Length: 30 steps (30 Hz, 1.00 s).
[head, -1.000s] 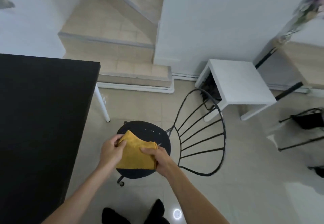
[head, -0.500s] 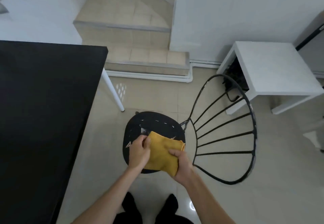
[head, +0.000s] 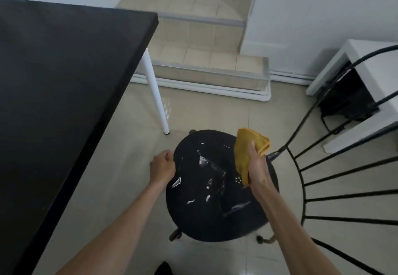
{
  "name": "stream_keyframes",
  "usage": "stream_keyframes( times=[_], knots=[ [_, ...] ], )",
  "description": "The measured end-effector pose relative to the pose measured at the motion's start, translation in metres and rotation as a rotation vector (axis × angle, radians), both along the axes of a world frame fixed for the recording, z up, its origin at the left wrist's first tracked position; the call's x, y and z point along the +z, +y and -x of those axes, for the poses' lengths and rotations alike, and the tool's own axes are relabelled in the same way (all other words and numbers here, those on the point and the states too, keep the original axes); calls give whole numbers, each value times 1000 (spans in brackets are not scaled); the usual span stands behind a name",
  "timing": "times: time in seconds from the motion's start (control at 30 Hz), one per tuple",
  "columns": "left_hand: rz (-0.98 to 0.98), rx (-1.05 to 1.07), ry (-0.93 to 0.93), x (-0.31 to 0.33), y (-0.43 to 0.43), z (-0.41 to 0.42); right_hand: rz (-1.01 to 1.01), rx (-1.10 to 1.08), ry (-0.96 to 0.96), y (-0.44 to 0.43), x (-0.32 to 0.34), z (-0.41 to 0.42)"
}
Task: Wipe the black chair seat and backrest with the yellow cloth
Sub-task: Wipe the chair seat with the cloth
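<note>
The round black chair seat (head: 211, 199) lies below me, glossy with creased reflections. Its wire backrest (head: 336, 180) fans out to the right. My right hand (head: 257, 167) grips the bunched yellow cloth (head: 247, 147) over the seat's right rear part, near where the backrest joins; whether the cloth touches the seat I cannot tell. My left hand (head: 161, 167) is loosely curled with nothing in it, hovering at the seat's left edge.
A black table (head: 56, 93) with a white leg (head: 157, 98) fills the left side. Tiled steps (head: 206, 63) rise behind the chair. A white side table (head: 370, 93) with dark items under it stands at the right, behind the backrest.
My left hand has let go of the cloth and moved left off it. My right hand has carried the cloth to the seat's right rear. The camera has come closer to the chair.
</note>
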<state>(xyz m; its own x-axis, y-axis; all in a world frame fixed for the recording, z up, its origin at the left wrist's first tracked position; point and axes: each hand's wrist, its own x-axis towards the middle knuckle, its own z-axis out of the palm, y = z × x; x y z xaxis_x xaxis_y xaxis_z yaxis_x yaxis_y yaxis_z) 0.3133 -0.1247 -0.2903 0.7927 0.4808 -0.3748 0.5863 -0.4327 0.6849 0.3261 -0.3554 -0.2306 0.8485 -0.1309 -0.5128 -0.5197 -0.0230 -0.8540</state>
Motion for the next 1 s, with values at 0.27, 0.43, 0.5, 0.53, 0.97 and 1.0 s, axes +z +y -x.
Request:
stream_keyframes(
  times=[0.27,0.43,0.5,0.53,0.97,1.0],
  knots=[
    [358,91,22,-83,29,-13,745,537,-202,77,-122,-55],
    [622,174,-37,-100,31,0,980,731,-301,111,-155,-50],
    [716,252,-45,-109,30,0,1067,780,-398,115,-164,-41],
    [790,303,-51,-113,28,4,1109,810,-448,113,-167,-35],
    [935,406,-101,-107,21,37,1115,754,-386,53,-166,-67],
    [918,424,-84,-108,22,42,1094,771,-366,62,-165,-73]
  ],
)
